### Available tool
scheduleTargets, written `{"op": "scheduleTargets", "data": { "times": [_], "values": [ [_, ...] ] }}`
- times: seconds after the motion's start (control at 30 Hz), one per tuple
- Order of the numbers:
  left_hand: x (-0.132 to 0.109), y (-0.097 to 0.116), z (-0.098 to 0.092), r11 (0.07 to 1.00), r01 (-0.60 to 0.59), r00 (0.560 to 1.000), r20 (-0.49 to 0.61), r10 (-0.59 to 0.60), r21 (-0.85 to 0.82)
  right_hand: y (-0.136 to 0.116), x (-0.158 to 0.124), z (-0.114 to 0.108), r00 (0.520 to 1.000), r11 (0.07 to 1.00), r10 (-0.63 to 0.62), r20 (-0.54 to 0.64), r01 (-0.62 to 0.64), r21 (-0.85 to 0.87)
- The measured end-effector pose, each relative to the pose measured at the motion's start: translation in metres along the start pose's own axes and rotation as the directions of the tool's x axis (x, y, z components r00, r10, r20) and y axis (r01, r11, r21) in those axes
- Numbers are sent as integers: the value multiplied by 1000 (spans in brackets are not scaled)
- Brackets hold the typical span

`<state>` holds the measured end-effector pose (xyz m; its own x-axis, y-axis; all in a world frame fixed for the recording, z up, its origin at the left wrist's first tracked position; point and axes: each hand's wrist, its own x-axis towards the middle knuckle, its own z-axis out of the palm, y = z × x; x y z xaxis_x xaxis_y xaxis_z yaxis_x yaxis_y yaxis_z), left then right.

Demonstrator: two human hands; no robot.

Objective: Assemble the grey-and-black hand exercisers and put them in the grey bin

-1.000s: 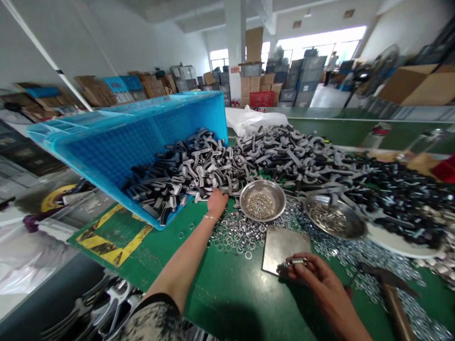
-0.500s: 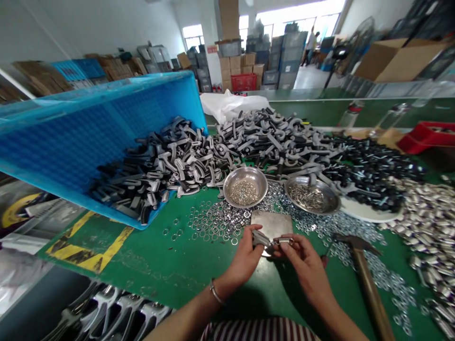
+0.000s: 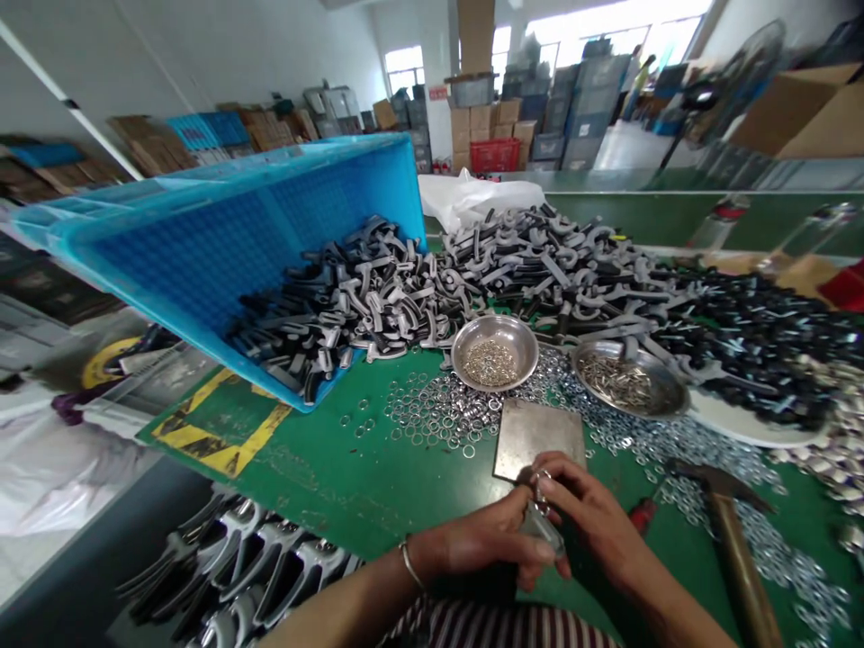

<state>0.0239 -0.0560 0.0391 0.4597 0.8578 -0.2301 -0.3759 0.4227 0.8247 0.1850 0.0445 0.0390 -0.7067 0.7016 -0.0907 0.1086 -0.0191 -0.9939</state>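
Note:
Close to my body, my left hand (image 3: 496, 540) is wrapped round a grey metal handle (image 3: 545, 531), its end tilted toward me. At the handle's far end, the fingers of my right hand (image 3: 594, 513) pinch a small shiny metal part (image 3: 542, 486); it looks ring-shaped or coiled, and my fingers partly cover it. Both hands are just in front of a flat steel plate (image 3: 536, 432) on the green table. Loose metal rings (image 3: 422, 409) are scattered left of the plate.
A blue crate (image 3: 270, 216) lies on its side, spilling handles (image 3: 405, 297). Two steel bowls, one of small fittings (image 3: 496, 322) and one of pins (image 3: 668, 400), stand behind the plate. A hammer (image 3: 735, 549) and a red-handled tool (image 3: 643, 515) lie at right. Finished-looking handles (image 3: 270, 549) fill a bin at lower left.
Both hands have come off the plate toward my body. The handle has turned to point at me, and the hands are closer together. The view has swung left.

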Motion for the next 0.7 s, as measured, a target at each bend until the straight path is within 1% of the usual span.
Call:
{"op": "scheduleTargets", "data": {
  "times": [0.03, 0.07, 0.1, 0.13, 0.17, 0.2, 0.23, 0.27, 0.3, 0.33, 0.37, 0.4, 0.43, 0.47, 0.5, 0.53, 0.57, 0.6, 0.63, 0.67, 0.7],
  "values": [
    [-9, 0, -3, 998, -12, 999, -52, 9, -63, -1, 7, 4, 998, 1000, 9, 68, -7, -28],
    [-18, 0, -7, 994, -49, 987, -159, 32, -102, -2, 16, 10, 993, 996, -2, 117, 12, -88],
    [-26, 0, -11, 989, -105, 951, -301, 68, -108, -2, 26, 17, 989, 981, -38, 146, 65, -185],
    [-35, 1, -17, 983, -166, 886, -449, 113, -80, -1, 37, 25, 981, 936, -97, 171, 148, -318],
    [-44, 4, -23, 975, -219, 801, -575, 168, -21, 2, 48, 34, 965, 856, -165, 202, 242, -457],
    [-52, 8, -30, 966, -253, 715, -661, 226, 56, 5, 59, 42, 944, 754, -221, 245, 325, -570],
    [-60, 13, -37, 956, -258, 652, -706, 277, 137, 8, 69, 49, 921, 658, -252, 297, 388, -646],
    [-66, 18, -42, 948, -235, 618, -720, 316, 214, 10, 77, 55, 904, 591, -258, 341, 427, -684],
    [-71, 24, -47, 939, -194, 607, -717, 343, 285, 11, 83, 60, 895, 562, -254, 366, 445, -697],
    [-73, 28, -51, 924, -148, 599, -712, 367, 352, 12, 86, 62, 893, 559, -252, 374, 449, -696],
    [-73, 32, -53, 906, -107, 581, -713, 392, 410, 11, 86, 62, 892, 557, -256, 372, 451, -697],
    [-70, 34, -53, 884, -77, 552, -719, 423, 461, 8, 84, 60, 899, 567, -259, 354, 438, -697],
    [-64, 35, -53, 861, -64, 517, -722, 461, 504, 6, 80, 55, 918, 619, -255, 304, 396, -678],
    [-55, 36, -51, 838, -70, 485, -716, 502, 541, 2, 73, 50, 948, 722, -228, 224, 319, -614],
    [-45, 36, -48, 814, -89, 470, -696, 543, 575, -1, 66, 44, 978, 853, -167, 127, 208, -479],
    [-34, 36, -44, 788, -116, 476, -663, 578, 604, -4, 58, 38, 997, 961, -72, 36, 79, -264],
    [-23, 36, -39, 764, -146, 501, -619, 605, 629, -7, 49, 33, 999, 999, 41, -22, -41, -4],
    [-11, 37, -35, 740, -171, 529, -573, 625, 650, -9, 41, 29, 990, 964, 138, -41, -125, 237],
    [-1, 37, -30, 719, -185, 559, -530, 637, 670, -11, 33, 27, 980, 899, 195, -38, -162, 408],
    [9, 37, -24, 700, -185, 585, -495, 642, 689, -12, 27, 25, 975, 839, 220, -33, -172, 517],
    [17, 38, -19, 684, -177, 606, -470, 642, 707, -13, 22, 23, 973, 797, 228, -31, -168, 580]
  ]
}}
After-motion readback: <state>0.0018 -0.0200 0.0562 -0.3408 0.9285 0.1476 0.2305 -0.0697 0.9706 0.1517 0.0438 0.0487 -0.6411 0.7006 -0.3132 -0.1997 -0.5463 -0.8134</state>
